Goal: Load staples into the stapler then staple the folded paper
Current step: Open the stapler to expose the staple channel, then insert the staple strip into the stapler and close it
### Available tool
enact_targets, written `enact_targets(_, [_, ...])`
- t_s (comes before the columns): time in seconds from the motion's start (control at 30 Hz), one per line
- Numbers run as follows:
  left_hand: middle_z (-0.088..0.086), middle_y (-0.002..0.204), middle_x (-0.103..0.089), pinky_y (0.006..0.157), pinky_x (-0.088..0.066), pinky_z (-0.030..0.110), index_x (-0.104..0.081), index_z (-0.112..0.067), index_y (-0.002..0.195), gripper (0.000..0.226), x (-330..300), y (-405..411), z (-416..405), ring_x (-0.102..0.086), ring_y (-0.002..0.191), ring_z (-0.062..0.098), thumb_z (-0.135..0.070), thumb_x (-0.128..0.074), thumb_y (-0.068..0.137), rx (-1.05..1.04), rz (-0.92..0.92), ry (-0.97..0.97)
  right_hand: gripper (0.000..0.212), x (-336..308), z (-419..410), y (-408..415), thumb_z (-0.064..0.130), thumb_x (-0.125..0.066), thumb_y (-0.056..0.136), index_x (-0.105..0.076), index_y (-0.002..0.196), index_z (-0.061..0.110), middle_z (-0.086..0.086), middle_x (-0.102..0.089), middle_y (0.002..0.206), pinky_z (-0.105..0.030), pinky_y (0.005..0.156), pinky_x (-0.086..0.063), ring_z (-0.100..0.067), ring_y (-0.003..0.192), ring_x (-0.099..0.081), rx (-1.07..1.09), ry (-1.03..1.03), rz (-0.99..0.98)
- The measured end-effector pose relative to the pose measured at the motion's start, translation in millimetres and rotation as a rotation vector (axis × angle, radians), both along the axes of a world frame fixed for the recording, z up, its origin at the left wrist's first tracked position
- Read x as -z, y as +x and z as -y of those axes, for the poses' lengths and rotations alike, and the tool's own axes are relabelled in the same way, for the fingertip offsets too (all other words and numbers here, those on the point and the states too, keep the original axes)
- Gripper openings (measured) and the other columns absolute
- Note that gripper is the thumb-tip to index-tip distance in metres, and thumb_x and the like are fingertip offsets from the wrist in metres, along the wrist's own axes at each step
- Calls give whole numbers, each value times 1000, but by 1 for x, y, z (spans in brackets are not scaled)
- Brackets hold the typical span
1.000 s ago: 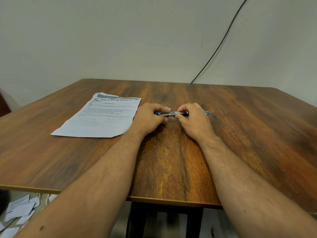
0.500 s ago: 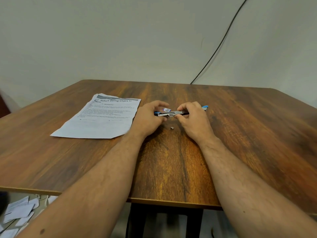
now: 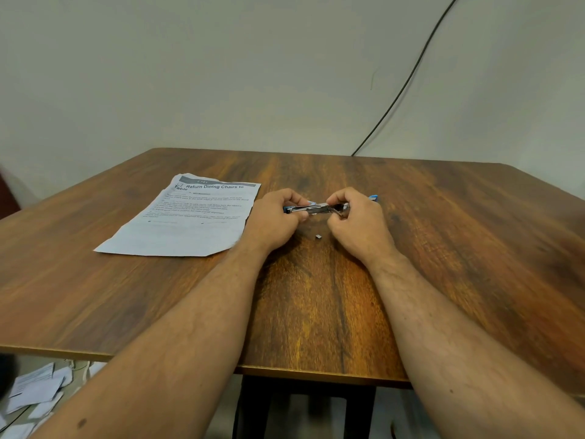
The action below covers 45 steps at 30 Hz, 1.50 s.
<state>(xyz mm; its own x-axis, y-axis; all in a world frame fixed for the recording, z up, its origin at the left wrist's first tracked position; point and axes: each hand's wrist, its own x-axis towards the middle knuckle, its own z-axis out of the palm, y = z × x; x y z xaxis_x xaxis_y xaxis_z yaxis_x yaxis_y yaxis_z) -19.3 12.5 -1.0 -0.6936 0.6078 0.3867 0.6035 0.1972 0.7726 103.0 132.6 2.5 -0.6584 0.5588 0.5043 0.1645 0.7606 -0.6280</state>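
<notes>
Indoors, wooden table (image 3: 443, 248), plain wall (image 3: 221, 74), cable (image 3: 405, 80), floor papers (image 3: 34, 391)

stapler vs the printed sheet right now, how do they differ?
The stapler is held by the left hand and the right hand; the printed sheet is untouched. The stapler is metal and blue; the sheet is white with text. The sheet lies flat on the table; the stapler looks raised.
</notes>
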Motion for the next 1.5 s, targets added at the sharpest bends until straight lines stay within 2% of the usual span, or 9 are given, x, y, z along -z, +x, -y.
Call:
enact_targets(0.13, [-12,86,-73,69,-44,23,-74,-26,96,8,-1,-2,0,-65,84,5,-22,-68,93,4,66,10,13,-1,-1,0,17,-65,92,-69,101,26,15,-62,81,-12,64,-38,3,71,-57,46,13,-52])
enact_targets(0.37, [-6,92,-69,71,-39,27,-72,-28,87,13,3,-4,-4,-59,85,10,-30,-63,95,-11,19,-98,18,3,-5,-6,17,-62,97,-74,109,22,4,-73,95,-37,86,-58,-15,81,-70,68,-21,-74])
enact_targets(0.63, [-1,96,-73,77,-44,30,-79,-27,97,13,5,-6,-7,-61,91,16,-32,-68,92,-50,-59,-168,18,3,-8,-7,17,-63,96,-75,108,21,7,-70,94,-33,92,-54,-12,90,-66,56,-23,23])
enact_targets(0.83, [-6,91,-67,86,-51,40,-79,-30,104,17,6,-7,-10,-59,104,22,-34,-67,92,-57,-109,-246,29,4,-9,-7,20,-65,94,-73,121,25,1,-74,112,-33,100,-50,-13,104,-65,55,-32,68])
enact_targets(0.97, [2,117,-66,98,-49,42,-70,-26,122,26,5,-4,-11,-56,114,22,-25,-58,99,-72,-213,-214,31,2,-6,-4,17,-65,92,-70,122,24,5,-67,110,-14,83,-41,-6,99,-59,65,33,27])
enact_targets(1.03, [4,131,-60,105,-44,40,-65,-24,130,33,5,-3,-11,-52,123,22,-17,-54,99,-67,-293,-216,21,0,-3,-1,14,-64,89,-73,106,23,4,-62,101,-9,71,-36,-6,89,-58,84,70,-33])
enact_targets(1.13, [4,144,-54,112,-38,43,-59,-28,138,43,4,0,-11,-43,135,24,-14,-49,99,-1,-376,-299,11,0,0,3,15,-64,84,-72,83,22,6,-63,77,-15,61,-41,-5,68,-57,62,93,-39])
enact_targets(1.3, [6,146,-53,120,-26,48,-54,-42,141,43,13,-7,-20,-38,143,29,-37,-34,103,-1,-396,-526,11,3,2,5,23,-68,78,-78,74,21,12,-63,58,-23,63,-50,-5,60,-60,12,77,128])
enact_targets(1.5, [9,139,-58,109,-39,45,-59,-34,137,40,11,-6,-20,-49,131,28,-41,-36,104,-2,-333,-496,11,1,-1,6,35,-78,77,-82,82,26,18,-58,54,-20,63,-39,2,60,-55,-11,30,181])
